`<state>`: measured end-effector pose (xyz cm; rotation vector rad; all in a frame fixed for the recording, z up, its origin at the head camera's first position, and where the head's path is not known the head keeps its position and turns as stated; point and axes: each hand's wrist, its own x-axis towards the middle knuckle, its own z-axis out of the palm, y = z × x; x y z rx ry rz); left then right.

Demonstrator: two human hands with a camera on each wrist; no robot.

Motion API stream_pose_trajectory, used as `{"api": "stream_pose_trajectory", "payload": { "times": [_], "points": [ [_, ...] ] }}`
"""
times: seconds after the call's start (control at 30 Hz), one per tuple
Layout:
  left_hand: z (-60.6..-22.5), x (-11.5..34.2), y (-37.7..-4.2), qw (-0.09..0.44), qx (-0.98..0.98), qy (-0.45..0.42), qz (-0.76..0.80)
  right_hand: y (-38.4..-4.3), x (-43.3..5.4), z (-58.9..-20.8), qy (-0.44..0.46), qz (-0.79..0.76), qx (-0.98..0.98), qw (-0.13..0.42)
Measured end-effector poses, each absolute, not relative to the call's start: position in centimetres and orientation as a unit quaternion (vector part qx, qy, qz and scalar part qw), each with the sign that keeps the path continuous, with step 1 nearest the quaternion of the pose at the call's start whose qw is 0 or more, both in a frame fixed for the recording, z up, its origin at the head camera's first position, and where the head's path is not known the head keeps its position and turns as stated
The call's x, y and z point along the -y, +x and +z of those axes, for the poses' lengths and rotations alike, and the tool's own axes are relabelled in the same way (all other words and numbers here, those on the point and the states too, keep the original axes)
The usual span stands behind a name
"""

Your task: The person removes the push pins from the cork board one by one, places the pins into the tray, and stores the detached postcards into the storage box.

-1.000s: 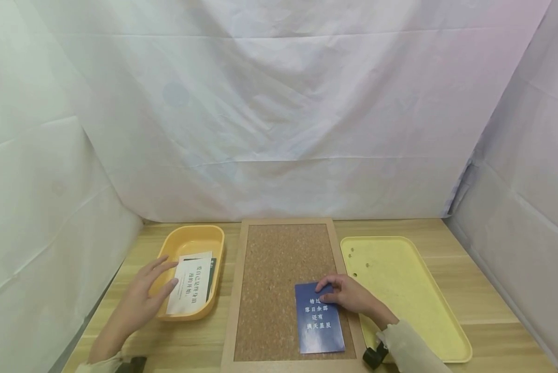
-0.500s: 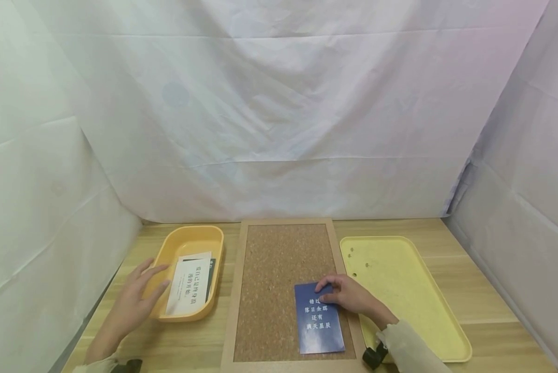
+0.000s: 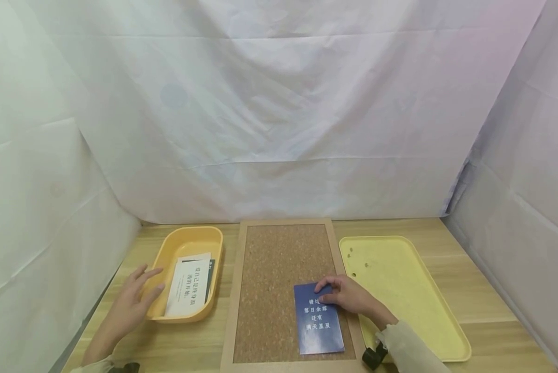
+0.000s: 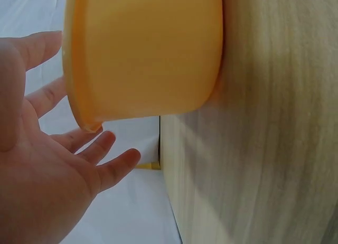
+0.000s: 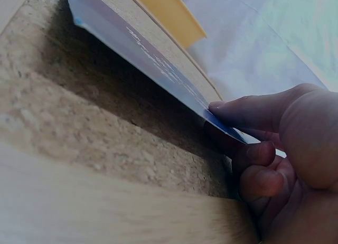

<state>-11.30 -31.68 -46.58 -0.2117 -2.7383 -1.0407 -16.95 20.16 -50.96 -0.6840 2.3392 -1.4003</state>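
Note:
My right hand (image 3: 349, 296) pinches a blue card (image 3: 317, 331) with white lettering by its upper right corner, thumb above and fingers beneath. The card hangs just over the lower right of the cork board (image 3: 279, 269); in the right wrist view its shadow falls on the cork. My left hand (image 3: 127, 305) is spread beside the left rim of an orange plastic basin (image 3: 216, 243), holding nothing. Fingertips overlap that rim in the left wrist view. Inside the basin lie a white card (image 3: 186, 290) with dark print, a dark green card (image 3: 211, 277) and another pale card's edge.
A yellow tray (image 3: 409, 305) lies right of the board, with several small pieces (image 3: 366, 265) near its upper left. The wooden table (image 3: 190, 347) is enclosed by white cloth (image 3: 279, 114) at the back and sides. Dark cameras are strapped at both wrists.
My left hand has drawn back to the left, from above the white card to the basin's left rim. The right hand and blue card stay almost where they were.

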Motion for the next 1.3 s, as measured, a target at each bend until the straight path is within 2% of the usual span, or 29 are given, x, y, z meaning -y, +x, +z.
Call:
{"api": "stream_pose_trajectory", "payload": {
  "times": [0.2, 0.47, 1.0, 1.3],
  "points": [
    [-46.9, 31.8, -11.2, 0.072, 0.932, -0.059, -0.351, -17.0, -20.2, -50.9, -0.241, -0.494, -0.819, 0.166],
    [-47.4, 32.2, -11.1, 0.071, 0.933, -0.056, -0.349, -17.0, -20.1, -50.8, -0.229, -0.506, -0.813, 0.176],
    [-48.4, 32.7, -10.9, 0.015, 0.922, -0.064, -0.381, -17.2, -20.2, -51.1, -0.235, -0.503, -0.811, 0.183],
    [-48.3, 32.9, -10.8, 0.003, 0.920, -0.069, -0.386, -17.1, -20.2, -51.1, -0.230, -0.510, -0.808, 0.186]
  ]
}}
